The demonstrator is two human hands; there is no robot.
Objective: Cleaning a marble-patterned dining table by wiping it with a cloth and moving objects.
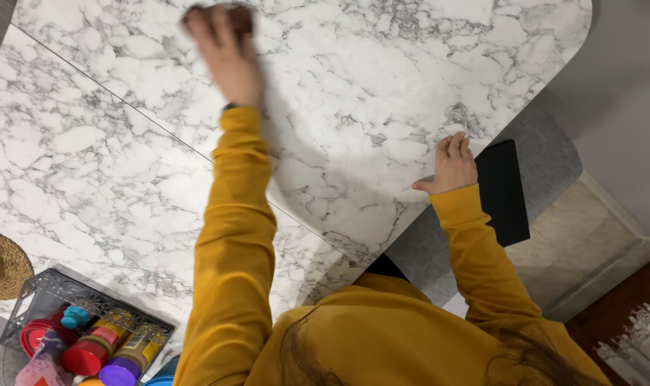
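**Dark pad under the far hand on the marble surface**

At the top of the frame, left of centre, the left hand (pixel 223 53) lies stretched out over a small dark brownish pad (pixel 238 16), perhaps a cloth or sponge (motion blur hides which). Only the pad's upper right corner shows past the knuckles; the rest is covered. Judging by how flat it sits under the palm, it is probably soft, light and compressible, easy to slide over the smooth marble surface (pixel 110 157) and unlikely to be damaged. It would be best held from above, palm flat on it with the fingertips hooked over its far edge, since a pinch at one corner would let it fold or trail.

The fingers (pixel 200 25) of that hand are extended and close together, pressing down on the pad rather than curled around it. Whether the thumb grips one side I cannot tell.

The right hand (pixel 452 166) is at the right of centre, at the rounded edge of the surface. Its fingers are loosely spread and flat on the marble, holding nothing, thumb out to the left.

In the lower left corner stands a wire basket (pixel 50 289) of jars with coloured lids, and a woven mat (pixel 9 261) lies at the left edge.
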